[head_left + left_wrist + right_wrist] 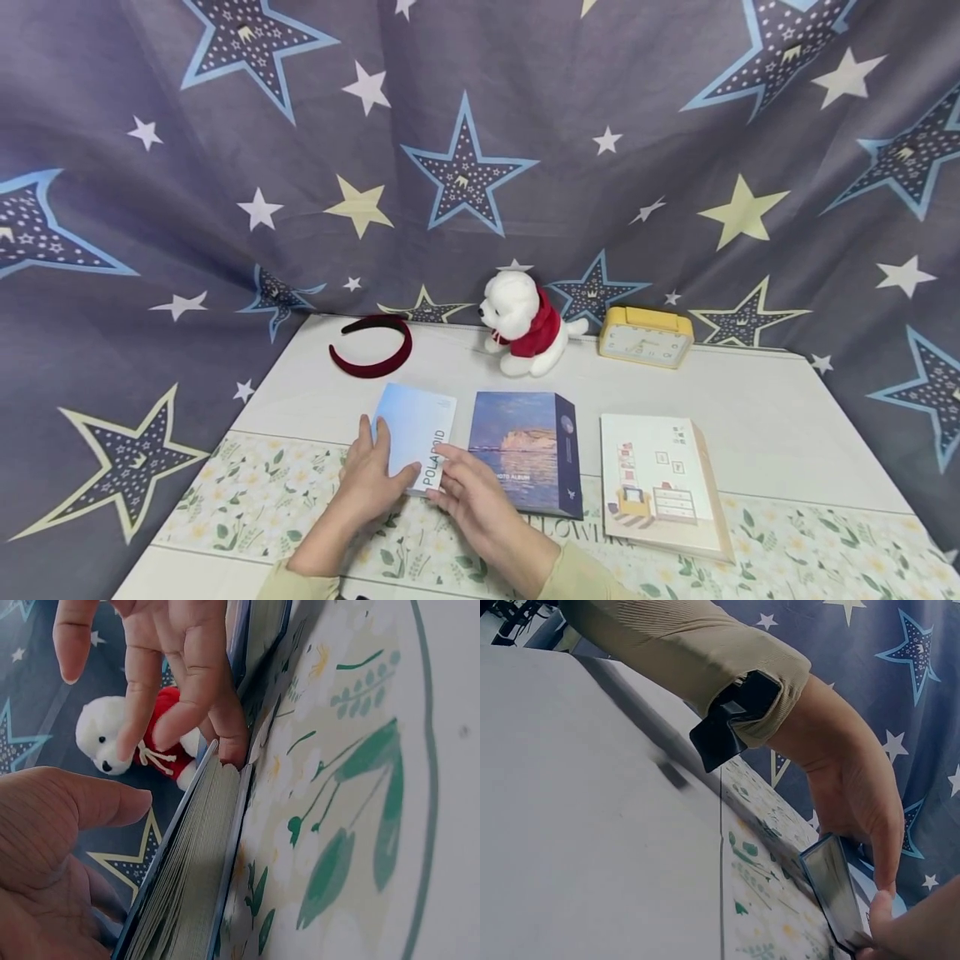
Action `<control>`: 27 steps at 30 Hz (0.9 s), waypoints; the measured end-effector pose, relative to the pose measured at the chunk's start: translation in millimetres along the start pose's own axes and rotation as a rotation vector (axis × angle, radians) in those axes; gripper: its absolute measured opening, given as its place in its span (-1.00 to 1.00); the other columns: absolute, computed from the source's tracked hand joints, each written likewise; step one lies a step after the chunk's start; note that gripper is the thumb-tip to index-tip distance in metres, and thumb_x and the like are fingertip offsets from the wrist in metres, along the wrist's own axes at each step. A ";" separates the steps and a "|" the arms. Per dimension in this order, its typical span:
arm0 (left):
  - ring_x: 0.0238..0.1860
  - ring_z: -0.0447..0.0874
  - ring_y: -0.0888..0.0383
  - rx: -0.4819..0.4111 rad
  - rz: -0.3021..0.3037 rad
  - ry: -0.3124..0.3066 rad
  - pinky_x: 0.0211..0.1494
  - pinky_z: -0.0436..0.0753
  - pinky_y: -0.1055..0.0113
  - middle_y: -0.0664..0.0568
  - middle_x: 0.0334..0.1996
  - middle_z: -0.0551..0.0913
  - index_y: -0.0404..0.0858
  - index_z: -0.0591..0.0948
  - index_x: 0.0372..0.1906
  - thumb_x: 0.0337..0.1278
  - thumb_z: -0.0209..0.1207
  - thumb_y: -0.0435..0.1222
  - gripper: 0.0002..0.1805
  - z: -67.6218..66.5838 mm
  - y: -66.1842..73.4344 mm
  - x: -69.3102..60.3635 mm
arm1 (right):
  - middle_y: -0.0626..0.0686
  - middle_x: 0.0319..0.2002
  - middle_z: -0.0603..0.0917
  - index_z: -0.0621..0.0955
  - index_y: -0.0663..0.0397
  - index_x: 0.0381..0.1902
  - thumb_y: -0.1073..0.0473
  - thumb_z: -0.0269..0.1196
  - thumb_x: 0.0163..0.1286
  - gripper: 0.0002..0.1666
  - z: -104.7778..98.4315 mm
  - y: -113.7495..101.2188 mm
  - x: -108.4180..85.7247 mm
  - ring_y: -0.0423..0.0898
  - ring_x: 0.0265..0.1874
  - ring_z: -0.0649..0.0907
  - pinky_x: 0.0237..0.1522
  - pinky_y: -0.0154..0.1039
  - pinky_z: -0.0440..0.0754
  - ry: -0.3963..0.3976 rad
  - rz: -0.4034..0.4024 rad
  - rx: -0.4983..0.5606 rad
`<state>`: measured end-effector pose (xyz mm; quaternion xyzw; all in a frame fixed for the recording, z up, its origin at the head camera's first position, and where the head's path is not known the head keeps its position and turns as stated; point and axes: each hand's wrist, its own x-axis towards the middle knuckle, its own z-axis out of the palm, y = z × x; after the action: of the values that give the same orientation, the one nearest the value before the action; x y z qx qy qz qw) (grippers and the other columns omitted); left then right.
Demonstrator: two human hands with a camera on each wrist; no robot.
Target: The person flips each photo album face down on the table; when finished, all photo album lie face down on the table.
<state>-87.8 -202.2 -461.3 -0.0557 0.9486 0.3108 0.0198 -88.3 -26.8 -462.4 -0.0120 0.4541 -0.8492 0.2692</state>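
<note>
A light-blue photo album [415, 433] marked POLAROID lies on the table. My left hand [372, 465] is at its left side, the fingers along the left edge and the thumb over the lower cover. At the lower right corner is my right hand [480, 500], its fingers loosely extended. In the left wrist view a finger of the right hand [176, 682] touches the corner of the album's page block [199, 870], and the left thumb [112, 801] is spread above the cover. The right wrist view shows the left hand [859, 780] behind the standing page edges [832, 889].
A photo album with a seascape cover [513, 446] lies just right. Beyond it is a book with a room drawing [652, 479]. Along the back are a dark red headband [382, 365], a white plush dog [517, 312] in a red hoodie and a yellow clock [647, 337].
</note>
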 end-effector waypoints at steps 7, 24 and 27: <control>0.41 -0.19 -0.53 -0.017 -0.011 0.005 0.27 -0.09 -0.50 -0.53 0.46 -0.29 -0.61 -0.06 0.45 0.11 0.30 -0.08 0.08 1.2 1.4 0.3 | 0.31 0.29 0.39 0.23 0.40 0.40 0.28 0.00 0.44 -0.38 0.3 -1.4 1.7 0.03 0.09 0.54 -0.01 -0.26 0.58 -0.006 -0.019 0.008; 0.35 -0.01 -0.55 0.027 -0.048 0.037 0.21 0.06 -0.51 -0.53 0.44 -0.14 -0.59 -0.05 0.45 -0.17 0.43 0.12 0.32 0.4 2.0 1.0 | -0.03 -0.31 0.57 0.24 0.41 0.37 0.36 0.00 0.39 -0.40 0.7 -2.0 3.5 -0.23 -0.38 0.49 -0.29 -0.39 0.49 0.043 -0.038 -0.022; 0.35 0.02 -0.53 0.025 -0.049 0.039 0.20 0.08 -0.50 -0.52 0.44 -0.13 -0.58 -0.04 0.46 -0.20 0.44 0.13 0.33 0.5 3.1 0.7 | -0.01 -0.25 0.64 0.24 0.41 0.36 0.35 0.02 0.39 -0.41 -0.4 -3.5 3.7 -0.20 -0.32 0.55 -0.27 -0.37 0.49 0.047 -0.038 -0.034</control>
<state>-88.9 -199.6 -460.0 -0.0847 0.9511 0.2970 0.0095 -93.1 -26.6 -460.7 -0.0052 0.4742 -0.8464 0.2422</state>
